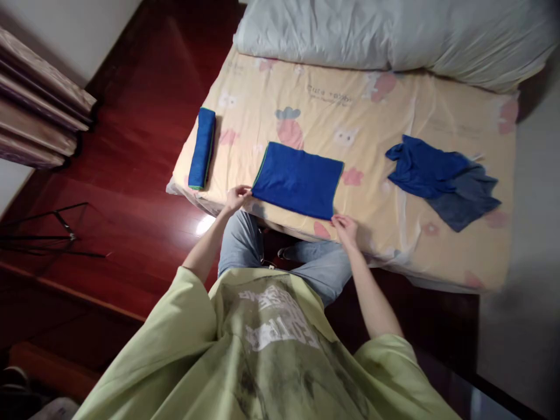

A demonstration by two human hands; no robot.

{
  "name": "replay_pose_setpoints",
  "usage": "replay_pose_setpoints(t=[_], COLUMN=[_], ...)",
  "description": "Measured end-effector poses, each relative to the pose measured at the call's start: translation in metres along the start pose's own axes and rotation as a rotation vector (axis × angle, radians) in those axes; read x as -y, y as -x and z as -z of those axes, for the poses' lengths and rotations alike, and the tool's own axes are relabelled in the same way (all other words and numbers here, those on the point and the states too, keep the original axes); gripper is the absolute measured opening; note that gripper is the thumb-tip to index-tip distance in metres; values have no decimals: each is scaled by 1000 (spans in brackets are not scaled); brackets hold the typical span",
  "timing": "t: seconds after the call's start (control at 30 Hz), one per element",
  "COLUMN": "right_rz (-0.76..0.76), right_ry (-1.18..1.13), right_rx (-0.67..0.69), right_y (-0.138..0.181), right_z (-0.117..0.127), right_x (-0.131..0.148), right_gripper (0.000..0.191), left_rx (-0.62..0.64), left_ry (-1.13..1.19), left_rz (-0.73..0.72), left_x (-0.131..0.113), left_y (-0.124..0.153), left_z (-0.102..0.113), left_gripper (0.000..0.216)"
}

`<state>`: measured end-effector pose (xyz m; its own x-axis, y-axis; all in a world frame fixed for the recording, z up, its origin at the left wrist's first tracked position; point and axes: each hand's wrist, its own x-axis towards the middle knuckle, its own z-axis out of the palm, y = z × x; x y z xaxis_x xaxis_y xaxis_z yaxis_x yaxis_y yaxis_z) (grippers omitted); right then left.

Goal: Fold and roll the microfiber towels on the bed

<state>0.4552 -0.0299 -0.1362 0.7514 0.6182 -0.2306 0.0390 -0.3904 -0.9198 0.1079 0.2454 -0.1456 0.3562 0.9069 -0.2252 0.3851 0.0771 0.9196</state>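
A blue towel [298,179] with green-edged sides lies spread flat as a rectangle on the bed, close to its front edge. My left hand [238,197] pinches its near left corner. At the near right corner, my right hand [345,228] is closed on the fabric between thumb and fingers. To the left lies a rolled blue towel [203,149] with green trim, apart from my hand. On the right, a crumpled blue cloth [426,169] overlaps a duller grey-blue cloth [464,198]; whether they are one piece I cannot tell.
The bed's yellow sheet [367,134] carries carrot and rabbit prints. A grey-white quilt [350,32] is bunched along the far side. Left of the bed are a dark red wooden floor [144,128], a curtain [39,111] and a black metal stand [65,227].
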Motion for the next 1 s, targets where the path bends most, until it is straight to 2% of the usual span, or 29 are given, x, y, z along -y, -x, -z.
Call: replay_pose_setpoints(t=[0.1,0.23,0.37,0.5,0.67,1.0], right_rz=[-28,-53,-112,-130,-162,-208], right_ry=[26,33,22,8,4,38], right_rx=[-7,-70,-82,-78,-62,-21], right_y=[13,5,-8,-11,-13,-14], right_z=[-16,-21,-24,-26,-17,-4], right_x=[-44,-66,-71,-73,-71,-60], right_gripper=[45,56,62,60,57,57], left_rx=[-9,-38,-50,-45,-69,-34], left_ry=[-47,-92,-162,-217,-267,-332], left_rz=[53,57,83,91,73,58], left_x=[31,41,40,37,33,29], left_y=[24,25,15,10,9,15], left_z=[-10,-14,-17,-20,-15,-9], left_gripper=[34,38,33,26,18,16])
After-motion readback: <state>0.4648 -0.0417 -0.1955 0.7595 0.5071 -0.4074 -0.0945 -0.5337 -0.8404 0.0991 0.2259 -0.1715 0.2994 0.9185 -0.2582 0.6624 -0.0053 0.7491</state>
